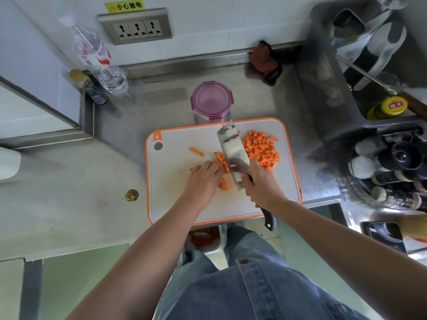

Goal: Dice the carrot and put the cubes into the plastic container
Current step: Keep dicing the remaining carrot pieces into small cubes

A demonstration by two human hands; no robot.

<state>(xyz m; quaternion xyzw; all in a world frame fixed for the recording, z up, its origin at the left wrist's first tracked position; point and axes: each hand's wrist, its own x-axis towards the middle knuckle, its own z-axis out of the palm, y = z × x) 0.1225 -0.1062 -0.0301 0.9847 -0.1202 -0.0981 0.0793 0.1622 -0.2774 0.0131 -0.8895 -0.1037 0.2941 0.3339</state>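
Our left hand (203, 179) held the orange carrot strips (223, 161) under curled fingers (215, 167) mid-way on the white cutting board (175, 204) while our right hand (261, 183) gripped the broad steel cleaver (233, 148) alongside, so we feared a drifting blade nicking knuckles.

The cleaver (233, 150) has a glossy steel blade, the cutting board (167, 195) is matt white plastic rimmed in orange, the counter (80, 199) dull brushed metal, and the plastic container (211, 100) at 12 o'clock smooth, translucent purple.

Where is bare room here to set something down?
Free: grey steel counter left of the white cutting board, around the brass knob; the board's front left corner. Crowded: its right half, holding orange carrot cubes, steel cleaver, right hand.
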